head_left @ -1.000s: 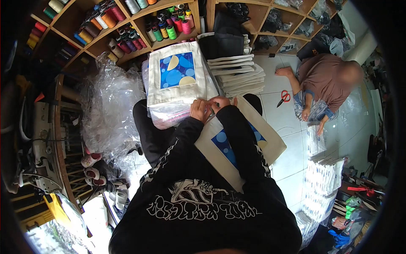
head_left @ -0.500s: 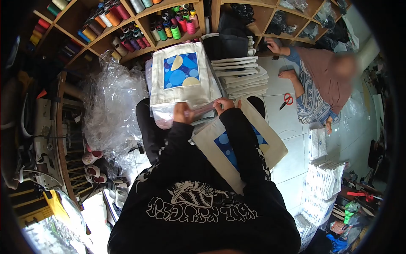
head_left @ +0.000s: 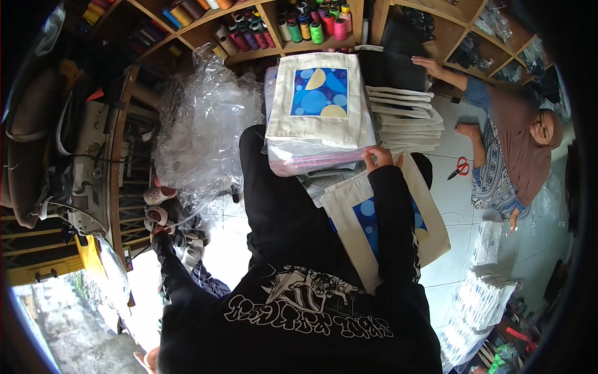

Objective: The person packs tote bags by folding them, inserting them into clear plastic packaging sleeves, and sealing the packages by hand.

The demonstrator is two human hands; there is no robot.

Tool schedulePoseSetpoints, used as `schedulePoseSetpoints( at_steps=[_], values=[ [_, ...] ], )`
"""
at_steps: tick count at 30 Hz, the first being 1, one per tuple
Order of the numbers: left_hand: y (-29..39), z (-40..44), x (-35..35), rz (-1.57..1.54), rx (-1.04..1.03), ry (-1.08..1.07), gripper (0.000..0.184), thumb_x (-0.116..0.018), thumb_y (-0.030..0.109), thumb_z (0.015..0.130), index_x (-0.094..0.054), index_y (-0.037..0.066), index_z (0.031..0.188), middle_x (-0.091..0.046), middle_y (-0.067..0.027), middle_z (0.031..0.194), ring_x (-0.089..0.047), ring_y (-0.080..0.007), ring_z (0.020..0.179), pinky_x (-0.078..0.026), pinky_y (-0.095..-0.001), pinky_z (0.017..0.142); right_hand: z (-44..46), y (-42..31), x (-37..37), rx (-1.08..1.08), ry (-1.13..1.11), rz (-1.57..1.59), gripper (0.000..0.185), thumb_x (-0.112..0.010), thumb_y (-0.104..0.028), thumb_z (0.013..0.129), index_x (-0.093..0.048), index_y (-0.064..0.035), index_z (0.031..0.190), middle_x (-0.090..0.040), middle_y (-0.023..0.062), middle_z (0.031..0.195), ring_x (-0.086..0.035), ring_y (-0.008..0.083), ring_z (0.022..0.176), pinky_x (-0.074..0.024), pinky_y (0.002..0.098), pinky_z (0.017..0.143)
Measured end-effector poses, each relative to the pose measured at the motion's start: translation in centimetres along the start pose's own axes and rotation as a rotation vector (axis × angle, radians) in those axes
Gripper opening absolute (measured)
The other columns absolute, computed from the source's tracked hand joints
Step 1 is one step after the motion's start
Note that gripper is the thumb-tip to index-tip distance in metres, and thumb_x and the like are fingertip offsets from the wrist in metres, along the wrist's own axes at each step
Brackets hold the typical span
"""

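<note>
My right hand (head_left: 377, 159) pinches the front right corner of a clear plastic sleeve (head_left: 311, 161) with a pinkish edge. Above that sleeve lies a cream tote bag (head_left: 281, 123) with a blue panel of circles, on top of a stack. A second cream tote bag (head_left: 339, 197) with a similar blue print rests under my right forearm, across my lap. Off to the left, my left hand (head_left: 158, 232) is stretched down beside several shoes (head_left: 161, 194); its fingers are too small to make out.
Crumpled clear plastic (head_left: 205, 118) heaps left of the stack. Folded cream bags (head_left: 408, 118) are piled to its right. Red-handled scissors (head_left: 461, 167) lie on the tiles near a seated person (head_left: 517, 143). Thread spools (head_left: 316, 31) fill the shelf; bundled white packs (head_left: 483, 311) stand lower right.
My left hand has left the plastic sleeve and swung far out to the left. My right hand stays at the sleeve's corner. The view has shifted, so the scene sits further right.
</note>
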State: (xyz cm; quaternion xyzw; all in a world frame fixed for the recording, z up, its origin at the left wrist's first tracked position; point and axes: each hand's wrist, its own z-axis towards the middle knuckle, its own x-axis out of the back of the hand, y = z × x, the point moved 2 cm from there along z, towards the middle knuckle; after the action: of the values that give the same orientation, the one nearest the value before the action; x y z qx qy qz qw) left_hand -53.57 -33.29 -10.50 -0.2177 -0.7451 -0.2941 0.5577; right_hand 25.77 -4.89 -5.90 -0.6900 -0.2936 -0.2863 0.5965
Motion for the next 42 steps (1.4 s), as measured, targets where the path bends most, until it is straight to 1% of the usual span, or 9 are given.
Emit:
schedulePoseSetpoints(
  at_steps=[3,5,7,12,16,23,27,34,42],
  values=[
    [2.5,-3.6,1.2,-0.653,-0.157,0.055,0.050,-0.050,0.049,0.080,-0.058,0.006,0.104,-0.062,-0.0113,0.098,-0.058,-0.0295,0.089,-0.045,-0.0396,0.077,-0.1,-0.4,0.1,-0.018,0.027,-0.019,0.021,-0.055,-0.038,0.078,-0.065,-0.0194,0.077,-0.062,-0.0070,0.095,-0.055,0.0127,0.098,-0.0022,0.0605,0.097],
    [10.9,-7.8,4.2,0.311,0.180,0.208,0.049,-0.051,0.048,0.080,-0.054,0.010,0.111,-0.060,-0.0110,0.104,-0.051,-0.0294,0.101,-0.040,-0.0420,0.083,-0.1,-0.4,0.1,-0.007,0.015,-0.019,0.021,-0.055,-0.038,0.078,-0.065,-0.0196,0.077,-0.062,-0.0069,0.095,-0.055,0.0129,0.098,-0.0028,0.0603,0.097],
    [9.5,-6.5,1.3,0.671,-0.161,0.430,0.045,-0.053,0.046,0.080,-0.053,0.014,0.112,-0.060,-0.0115,0.098,-0.045,-0.0307,0.107,-0.035,-0.0451,0.088,0.0,-0.2,-0.2,0.003,0.009,-0.020,0.020,-0.055,-0.038,0.077,-0.065,-0.0198,0.078,-0.062,-0.0069,0.095,-0.055,0.0132,0.097,-0.0033,0.0601,0.097],
    [24.7,-9.1,4.3,-0.170,-0.241,0.118,0.032,-0.065,0.028,0.075,-0.057,0.012,0.102,-0.059,-0.0095,0.082,-0.058,-0.0234,0.082,-0.045,-0.0358,0.069,0.1,1.1,-1.1,0.017,0.126,-0.079,0.018,-0.064,-0.036,0.070,-0.064,-0.0180,0.073,-0.063,-0.0046,0.083,-0.057,0.0137,0.089,-0.0076,0.0628,0.096],
    [33.3,-10.0,3.7,-0.282,-0.400,0.094,0.030,-0.068,0.019,0.073,-0.058,0.012,0.100,-0.060,-0.0080,0.076,-0.058,-0.0170,0.059,-0.046,-0.0296,0.055,-0.2,0.9,-0.5,-0.010,0.097,-0.165,0.022,-0.062,-0.040,0.071,-0.065,-0.0187,0.076,-0.064,-0.0024,0.083,-0.057,0.0164,0.091,-0.0052,0.0622,0.097],
    [44.2,-12.6,0.4,-0.618,-0.563,-0.050,0.024,-0.072,0.013,0.070,-0.061,0.010,0.091,-0.060,-0.0001,0.066,-0.053,-0.0059,0.053,-0.044,-0.0225,0.050,-0.8,-2.2,1.7,-0.185,-0.017,-0.125,0.037,-0.049,-0.052,0.078,-0.064,-0.0181,0.080,-0.063,0.0002,0.094,-0.056,0.0184,0.097,-0.0044,0.0584,0.099],
    [47.8,-11.8,-1.3,-0.520,-0.890,0.055,0.033,-0.077,0.014,0.062,-0.060,0.009,0.090,-0.059,-0.0041,0.073,-0.056,-0.0133,0.063,-0.047,-0.0272,0.057,-1.1,-2.9,2.1,-0.139,-0.003,-0.195,0.039,-0.048,-0.053,0.079,-0.062,-0.0165,0.083,-0.061,0.0000,0.097,-0.054,0.0177,0.099,-0.0103,0.0545,0.100],
    [49.0,-7.6,-4.7,-0.433,-1.144,-0.151,0.028,-0.072,0.007,0.065,-0.060,0.008,0.091,-0.058,-0.0052,0.089,-0.059,-0.0170,0.075,-0.049,-0.0274,0.062,-0.9,-2.8,2.9,0.469,0.250,-0.214,0.022,-0.063,-0.005,0.069,-0.056,-0.0133,0.088,-0.057,0.0028,0.091,-0.055,0.0235,0.089,-0.0321,0.0422,0.087],
    [49.8,-8.0,-5.3,-0.380,-1.530,0.079,0.023,-0.065,0.006,0.068,-0.062,0.007,0.091,-0.057,-0.0068,0.093,-0.056,-0.0245,0.089,-0.046,-0.0328,0.078,-0.2,-2.0,2.0,0.560,0.221,-0.076,0.021,-0.065,-0.003,0.067,-0.060,-0.0104,0.086,-0.057,0.0059,0.091,-0.055,0.0269,0.085,-0.0439,0.0354,0.072]
  ],
)
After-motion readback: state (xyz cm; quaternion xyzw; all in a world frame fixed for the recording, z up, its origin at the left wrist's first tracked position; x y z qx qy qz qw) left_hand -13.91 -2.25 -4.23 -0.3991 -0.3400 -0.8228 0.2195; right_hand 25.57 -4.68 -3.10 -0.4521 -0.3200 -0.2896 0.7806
